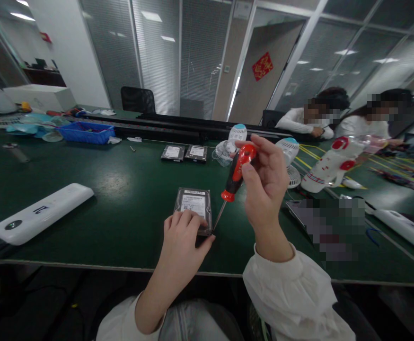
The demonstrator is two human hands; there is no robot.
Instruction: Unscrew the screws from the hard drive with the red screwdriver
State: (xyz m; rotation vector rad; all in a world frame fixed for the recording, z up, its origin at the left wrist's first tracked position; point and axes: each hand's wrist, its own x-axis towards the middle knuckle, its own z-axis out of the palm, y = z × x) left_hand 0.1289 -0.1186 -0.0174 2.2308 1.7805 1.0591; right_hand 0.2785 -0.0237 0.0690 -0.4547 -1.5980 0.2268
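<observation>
A hard drive (194, 199) lies label up on the green table (132, 222) in front of me. My left hand (183, 237) grips its near end, fingers over the top and thumb at the near right corner. In my right hand (265, 184) is a red and black screwdriver (238, 170), held by its handle and tilted. Its tip reaches the near right corner of the drive, beside my left thumb. Whether it sits in a screw is too small to tell. Two more hard drives, one on the left (173, 152) and one on the right (196, 153), lie further back.
A long white device (43, 213) lies at the left. Behind it stands a blue bin (86, 132). Small white fans (238, 135), a white and red bottle-like object (329, 166) and a dark flat panel (302, 218) are on the right. Two people (301, 118) sit at the far right.
</observation>
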